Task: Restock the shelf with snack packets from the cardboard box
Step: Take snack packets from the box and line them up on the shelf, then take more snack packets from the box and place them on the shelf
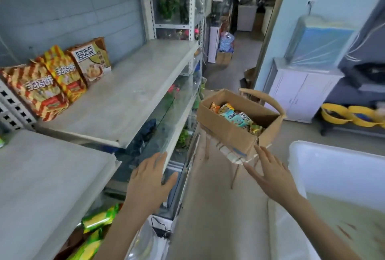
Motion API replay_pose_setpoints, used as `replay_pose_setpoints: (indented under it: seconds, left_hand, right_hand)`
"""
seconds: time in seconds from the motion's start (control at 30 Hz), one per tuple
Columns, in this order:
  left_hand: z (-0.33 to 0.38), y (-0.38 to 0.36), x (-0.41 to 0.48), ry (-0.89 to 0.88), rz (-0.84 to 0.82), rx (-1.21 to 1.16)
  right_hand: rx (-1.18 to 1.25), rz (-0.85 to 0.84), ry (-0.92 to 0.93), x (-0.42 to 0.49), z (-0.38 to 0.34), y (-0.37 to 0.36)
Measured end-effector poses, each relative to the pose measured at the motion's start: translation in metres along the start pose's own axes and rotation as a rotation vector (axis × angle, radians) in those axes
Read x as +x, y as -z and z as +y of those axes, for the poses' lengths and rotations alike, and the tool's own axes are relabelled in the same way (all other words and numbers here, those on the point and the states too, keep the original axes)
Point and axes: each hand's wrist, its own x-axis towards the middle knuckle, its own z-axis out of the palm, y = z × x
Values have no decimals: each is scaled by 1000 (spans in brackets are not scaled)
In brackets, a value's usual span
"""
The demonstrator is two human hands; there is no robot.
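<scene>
Risk 1: cardboard box (227, 132) sits on a wooden chair (263, 97), middle right of the scene, and its near corner looks to hang past the seat edge. A pull from 1 side by the right hand (269, 175) could tip it and dump the snack packets (237, 118) on the floor (208, 207).

Risk 2: the 3 packets (62, 76) on the shelf (129, 97) lean in a row at its far left. Shoving new ones in hard could knock that row over.

Risk 3: white tub (333, 162) sits close on the near right. A loaded swing back toward the shelf could clip its rim.

Hands: both empty.
- Right hand is spread, fingers straight, reaching at the box's near corner. Cannot tell if it touches the cardboard or stops just short.
- Left hand (151, 178) is flat, fingers loosely spread, hovering by the near end of a lower shelf board (183, 132), holding nothing.

Hidden:
- Chair seat is mostly covered by the box, so the real overhang is unclear.
- Only the top layer of packets shows in the box, so the count is unknown, and the print on them is too small to read.
- Green packets (98, 218) low on the near left are partly cut off by the board above.
- Tub runs out of frame.
</scene>
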Motion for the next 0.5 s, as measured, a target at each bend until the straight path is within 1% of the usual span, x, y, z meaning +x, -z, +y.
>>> replay_pose_setpoints:
  seconds: [0.1, 0.33, 0.5]
  left_hand:
    - [14, -6, 39, -33, -21, -17]
    - [67, -28, 135, -21, -32, 7]
    - [107, -44, 186, 33, -55, 18]
  right_hand:
    - [-13, 46, -44, 23, 30, 2]
    - [18, 81, -84, 96, 103, 15]
    - [9, 24, -103, 135, 154, 27]
